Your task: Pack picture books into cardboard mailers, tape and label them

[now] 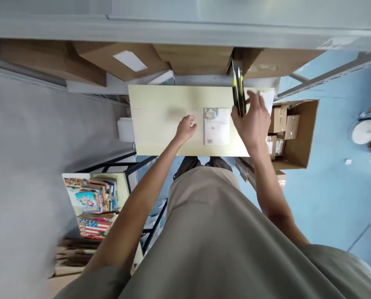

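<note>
A pale book (217, 133) with a barcode near its lower left corner lies flat on the cream-coloured table (154, 120). My left hand (186, 129) hovers just left of the book, fingers loosely curled and apart from the thumb, with nothing visible in it. Over the table's right part, my right hand (254, 118) grips a black-and-yellow utility knife (239, 93) between thumb and fingers. Its metal end points away from me; the tool looks doubled, and I cannot tell whether there is one or two. A white paper (267, 99) lies at the table's far right corner, partly behind my right hand.
Brown cardboard boxes (197, 58) line a shelf behind the table, under a grey metal beam (185, 35). An open carton (303, 141) with small boxes stands at the right. Books (93, 199) fill a rack at the lower left. A white bin (125, 129) sits left of the table.
</note>
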A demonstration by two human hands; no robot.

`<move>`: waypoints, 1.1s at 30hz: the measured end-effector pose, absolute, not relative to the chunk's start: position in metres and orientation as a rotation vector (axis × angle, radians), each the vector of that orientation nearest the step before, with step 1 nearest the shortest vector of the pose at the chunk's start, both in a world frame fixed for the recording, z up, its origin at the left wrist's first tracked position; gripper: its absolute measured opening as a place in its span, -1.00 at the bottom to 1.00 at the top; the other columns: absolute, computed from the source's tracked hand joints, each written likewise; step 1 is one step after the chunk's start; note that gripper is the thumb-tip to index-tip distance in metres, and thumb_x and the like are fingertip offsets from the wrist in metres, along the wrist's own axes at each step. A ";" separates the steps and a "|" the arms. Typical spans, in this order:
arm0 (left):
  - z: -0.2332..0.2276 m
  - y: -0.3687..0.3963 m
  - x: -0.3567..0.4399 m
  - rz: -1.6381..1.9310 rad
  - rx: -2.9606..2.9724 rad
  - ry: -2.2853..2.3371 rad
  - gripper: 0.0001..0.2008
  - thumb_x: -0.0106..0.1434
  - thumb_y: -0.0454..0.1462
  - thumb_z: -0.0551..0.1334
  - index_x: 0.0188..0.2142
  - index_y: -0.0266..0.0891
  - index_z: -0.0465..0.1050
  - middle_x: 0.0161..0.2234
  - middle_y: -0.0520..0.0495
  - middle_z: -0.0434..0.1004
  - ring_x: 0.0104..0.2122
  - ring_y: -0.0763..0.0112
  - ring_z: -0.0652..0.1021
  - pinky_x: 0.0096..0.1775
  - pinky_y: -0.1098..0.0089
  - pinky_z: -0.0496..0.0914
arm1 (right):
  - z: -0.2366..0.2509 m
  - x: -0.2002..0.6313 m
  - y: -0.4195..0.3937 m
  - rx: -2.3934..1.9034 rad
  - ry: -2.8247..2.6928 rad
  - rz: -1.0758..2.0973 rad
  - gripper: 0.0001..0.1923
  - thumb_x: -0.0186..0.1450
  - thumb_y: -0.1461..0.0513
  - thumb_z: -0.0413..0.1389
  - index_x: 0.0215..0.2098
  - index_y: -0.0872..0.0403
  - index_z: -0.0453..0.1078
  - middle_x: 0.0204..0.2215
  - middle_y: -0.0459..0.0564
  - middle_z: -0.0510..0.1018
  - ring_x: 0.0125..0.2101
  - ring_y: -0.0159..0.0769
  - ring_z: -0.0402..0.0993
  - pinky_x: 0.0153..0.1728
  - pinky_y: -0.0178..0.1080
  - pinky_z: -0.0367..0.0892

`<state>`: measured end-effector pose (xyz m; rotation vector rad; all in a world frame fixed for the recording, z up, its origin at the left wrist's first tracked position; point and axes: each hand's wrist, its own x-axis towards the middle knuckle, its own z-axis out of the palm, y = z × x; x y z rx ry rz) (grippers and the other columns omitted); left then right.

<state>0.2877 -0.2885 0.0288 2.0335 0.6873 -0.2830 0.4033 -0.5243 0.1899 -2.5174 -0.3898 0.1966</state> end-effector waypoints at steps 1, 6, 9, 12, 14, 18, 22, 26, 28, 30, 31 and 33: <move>0.016 -0.295 0.278 -0.312 2.084 0.647 -0.63 0.32 -0.40 0.31 0.11 -0.27 0.59 0.21 -0.37 0.65 0.19 -0.02 0.67 0.36 -0.07 0.50 | 0.174 0.384 -0.536 -2.512 -0.356 0.272 -0.50 0.50 0.03 0.13 0.32 0.05 0.39 0.14 0.30 0.60 0.02 0.19 0.67 0.03 0.24 0.63; -0.027 -0.317 0.259 -0.326 2.214 0.282 -0.41 0.35 -0.43 0.23 0.37 -0.43 0.43 0.53 -0.49 0.32 0.62 -0.08 0.22 0.62 -0.08 0.13 | 0.093 0.312 -0.567 -2.595 -0.144 0.738 -0.59 0.38 0.11 0.21 0.14 0.07 0.56 -0.02 0.22 0.69 -0.11 0.08 0.68 -0.06 0.04 0.59; -0.040 -0.320 0.262 -0.385 2.326 0.128 -0.35 0.43 -0.40 0.14 0.50 -0.46 0.27 0.62 -0.45 0.15 0.67 -0.09 0.07 0.63 -0.14 0.08 | 0.072 0.289 -0.567 -2.581 -0.017 0.854 -0.60 0.39 0.09 0.21 0.13 0.07 0.56 -0.01 0.20 0.70 -0.12 0.04 0.66 -0.12 -0.05 0.53; -0.045 -0.322 0.266 -0.444 2.424 0.068 -0.33 0.51 -0.37 0.08 0.57 -0.40 0.17 0.65 -0.37 0.09 0.68 -0.10 0.04 0.62 -0.16 0.09 | 0.068 0.274 -0.559 -2.527 0.072 0.836 -0.56 0.40 0.05 0.21 0.16 0.08 0.53 0.01 0.17 0.68 -0.16 -0.03 0.64 -0.14 -0.09 0.49; -0.045 -0.323 0.268 -0.458 2.455 0.066 -0.31 0.54 -0.30 0.13 0.60 -0.36 0.12 0.66 -0.35 0.08 0.67 -0.16 0.03 0.61 -0.20 0.12 | 0.066 0.266 -0.550 -2.492 0.108 0.799 -0.56 0.40 0.02 0.21 0.15 0.06 0.51 0.01 0.14 0.67 -0.20 -0.08 0.62 -0.14 -0.09 0.49; -0.043 -0.315 0.271 -0.497 2.480 0.012 -0.24 0.49 -0.22 0.24 0.61 -0.29 0.14 0.66 -0.32 0.09 0.65 -0.25 0.09 0.56 -0.25 0.21 | 0.051 0.258 -0.525 -2.462 0.098 0.673 -0.62 0.38 0.05 0.22 0.09 0.04 0.48 -0.04 0.11 0.62 -0.15 -0.07 0.62 -0.07 -0.07 0.52; -0.042 -0.289 0.277 -0.515 2.469 -0.131 -0.25 0.48 -0.24 0.22 0.59 -0.32 0.18 0.64 -0.34 0.13 0.63 -0.19 0.15 0.56 -0.18 0.23 | 0.017 0.265 -0.492 -2.418 0.051 0.548 -0.67 0.40 0.10 0.19 0.09 0.03 0.42 0.00 0.15 0.60 -0.05 -0.03 0.63 0.03 -0.03 0.56; -0.042 -0.258 0.284 -0.486 2.516 -0.154 -0.27 0.51 -0.27 0.18 0.61 -0.35 0.14 0.65 -0.40 0.10 0.64 -0.20 0.14 0.56 -0.22 0.19 | -0.019 0.285 -0.459 -2.369 -0.013 0.501 -0.64 0.48 0.13 0.13 0.20 0.03 0.29 0.09 0.22 0.61 0.05 0.04 0.63 0.08 0.03 0.58; -0.042 -0.248 0.288 -0.491 2.537 -0.192 -0.25 0.51 -0.25 0.20 0.62 -0.34 0.13 0.66 -0.40 0.05 0.63 -0.23 0.15 0.55 -0.25 0.21 | -0.030 0.296 -0.446 -2.396 -0.056 0.510 -0.63 0.52 0.14 0.10 0.25 0.02 0.24 0.15 0.24 0.59 0.07 0.05 0.63 0.07 0.05 0.60; -0.041 -0.242 0.291 -0.506 2.550 -0.243 -0.25 0.51 -0.25 0.22 0.62 -0.34 0.14 0.67 -0.39 0.03 0.62 -0.26 0.16 0.53 -0.27 0.25 | -0.036 0.306 -0.437 -2.463 -0.092 0.529 -0.62 0.56 0.16 0.06 0.29 0.02 0.19 0.22 0.27 0.54 0.08 0.05 0.64 0.07 0.07 0.62; -0.039 -0.241 0.292 -0.514 2.555 -0.261 -0.24 0.51 -0.25 0.23 0.62 -0.34 0.14 0.67 -0.38 0.02 0.62 -0.27 0.16 0.52 -0.27 0.26 | -0.037 0.309 -0.434 -2.501 -0.108 0.541 -0.63 0.57 0.16 0.03 0.30 0.02 0.18 0.24 0.28 0.52 0.08 0.06 0.65 0.06 0.08 0.64; -0.037 -0.241 0.294 -0.530 2.558 -0.283 -0.23 0.51 -0.22 0.26 0.63 -0.33 0.14 0.67 -0.39 0.02 0.61 -0.30 0.17 0.50 -0.28 0.28 | -0.036 0.314 -0.431 -2.567 -0.137 0.567 -0.63 0.59 0.18 -0.02 0.33 0.02 0.16 0.25 0.28 0.49 0.06 0.06 0.66 0.02 0.09 0.66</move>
